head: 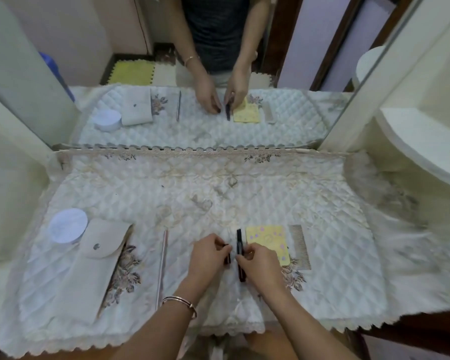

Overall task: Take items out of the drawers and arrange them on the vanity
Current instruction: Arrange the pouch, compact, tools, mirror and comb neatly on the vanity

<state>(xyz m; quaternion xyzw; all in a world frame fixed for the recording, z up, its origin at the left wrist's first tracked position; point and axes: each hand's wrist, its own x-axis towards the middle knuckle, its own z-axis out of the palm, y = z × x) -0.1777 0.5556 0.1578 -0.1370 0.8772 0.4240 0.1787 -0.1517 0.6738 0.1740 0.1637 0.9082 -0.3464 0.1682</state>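
Note:
On the quilted vanity cloth (218, 198) lie a white round jar (67, 226), a beige snap pouch (94, 266), a thin pinkish stick (162, 266), a yellow patterned card (269, 242) and a comb (300, 246). My left hand (205, 255) pinches a small dark tube (227, 255) lying on the cloth. My right hand (257, 263) grips a longer dark tube (239, 245) just left of the yellow card, its far end pointing toward the mirror. The two tubes lie side by side, a little apart.
A mirror (192, 74) stands along the back of the vanity and reflects the items and a person's arms. White side panels (8, 178) flank the top. A curved white shelf (421, 141) rises at the right. The cloth's lace edge hangs over the front.

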